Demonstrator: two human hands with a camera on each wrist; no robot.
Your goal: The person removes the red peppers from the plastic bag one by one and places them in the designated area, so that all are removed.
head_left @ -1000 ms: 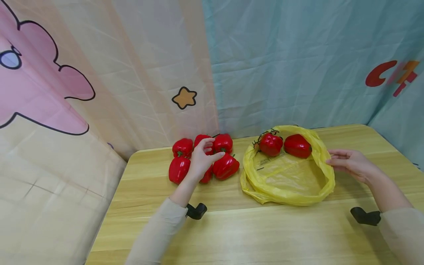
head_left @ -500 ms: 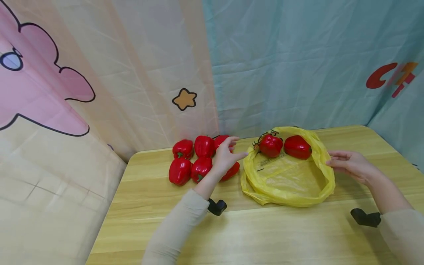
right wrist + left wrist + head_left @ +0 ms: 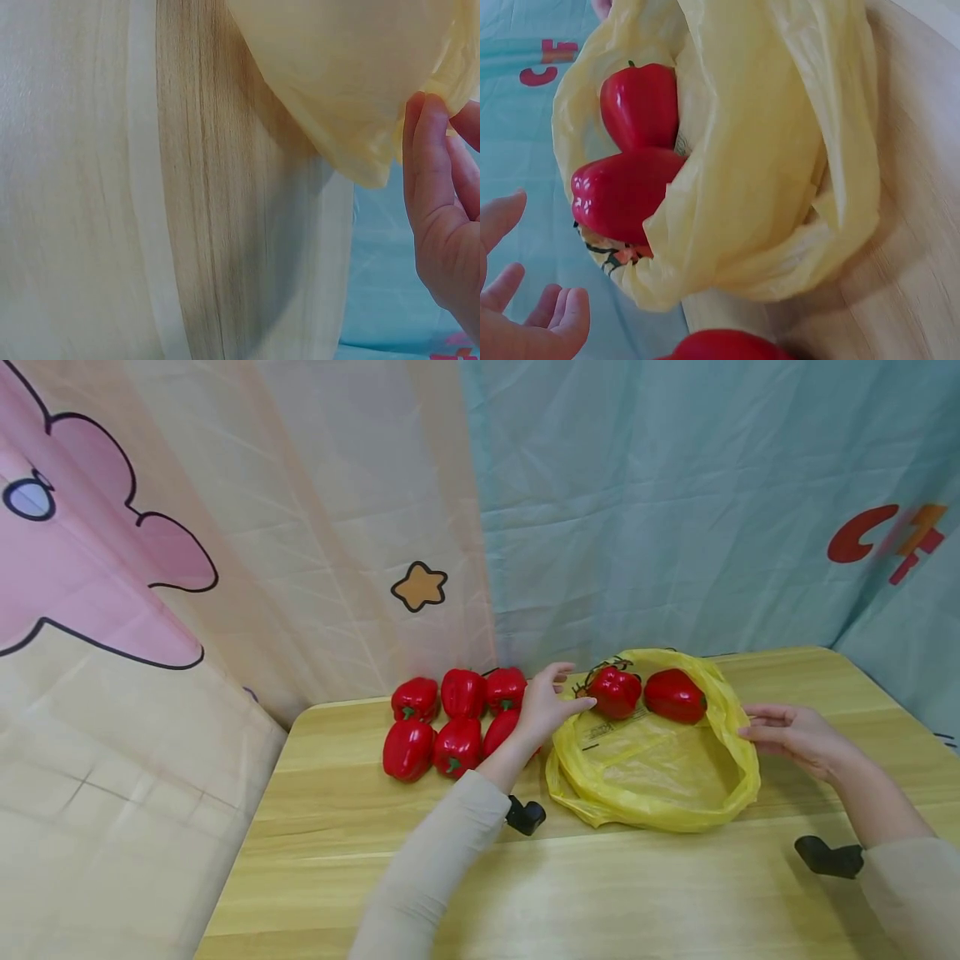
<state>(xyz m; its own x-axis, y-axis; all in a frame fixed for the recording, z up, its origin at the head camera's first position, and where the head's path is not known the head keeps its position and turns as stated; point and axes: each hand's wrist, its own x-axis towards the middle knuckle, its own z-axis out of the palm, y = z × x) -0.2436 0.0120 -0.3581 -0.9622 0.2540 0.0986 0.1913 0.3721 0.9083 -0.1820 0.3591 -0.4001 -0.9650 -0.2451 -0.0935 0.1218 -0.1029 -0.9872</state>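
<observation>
Two red bell peppers, one at the left [image 3: 615, 692] and one at the right [image 3: 675, 696], lie at the back inside a yellow plastic bag [image 3: 637, 814] whose mouth is spread wide. My left hand [image 3: 545, 706] hovers by the bag's left rim, fingers and thumb apart with nothing between them; the left wrist view shows this hand [image 3: 536, 322] clear of the peppers. At the opposite side, my right hand [image 3: 798, 739] pinches the bag's right rim between thumb and fingers, as the right wrist view of the hand [image 3: 442, 195] also shows.
Several more red bell peppers [image 3: 457, 745] stand in two rows left of the bag, one partly behind my left forearm. The wooden table [image 3: 322, 835] ends at a curtain [image 3: 360, 527] behind. Black wrist-camera mounts sit below each wrist.
My left hand has moved right, from over the group of peppers to the bag's left rim. My right hand and the bag stay in place.
</observation>
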